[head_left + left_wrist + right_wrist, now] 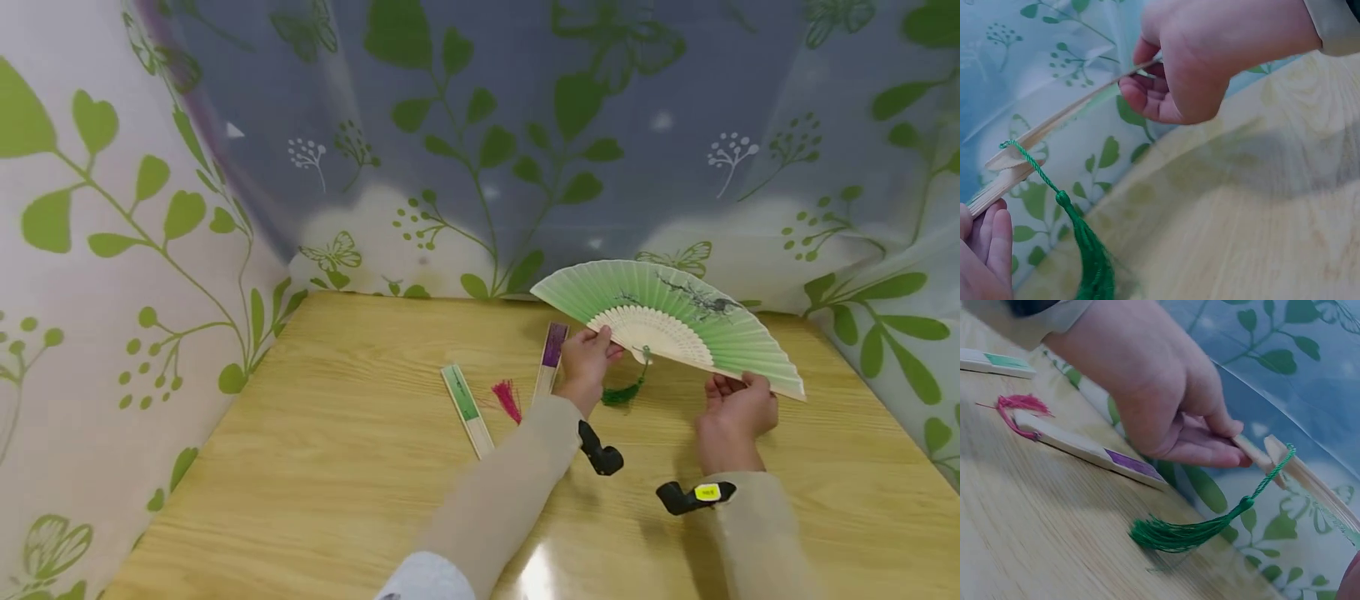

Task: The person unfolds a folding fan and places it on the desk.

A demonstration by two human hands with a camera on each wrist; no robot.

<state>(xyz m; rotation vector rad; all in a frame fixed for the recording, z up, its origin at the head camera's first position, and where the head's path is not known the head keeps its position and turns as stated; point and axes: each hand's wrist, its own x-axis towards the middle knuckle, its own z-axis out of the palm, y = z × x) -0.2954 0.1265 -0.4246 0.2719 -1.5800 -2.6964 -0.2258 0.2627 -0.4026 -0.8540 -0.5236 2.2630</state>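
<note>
An unfolded green folding fan [667, 304] with pale ribs and a dark branch print is held up above the table. My left hand [587, 367] pinches its left end rib between thumb and fingers. Farther right, my right hand [737, 417] pinches the opposite end rib along the lower edge. From the pivot hangs a green tassel [1191, 531] on a twisted cord, clear of both hands. Left of my left hand lie a folded fan with a purple band [1132, 464] and another folded fan with a green band [467, 400].
A red tassel [507, 402] lies between the two folded fans on the wood-grain table [337, 500]. Behind the table hangs a leaf-print curtain [465, 167], close to the fan's top edge. Similar printed cloth [67, 275] stands along the left side.
</note>
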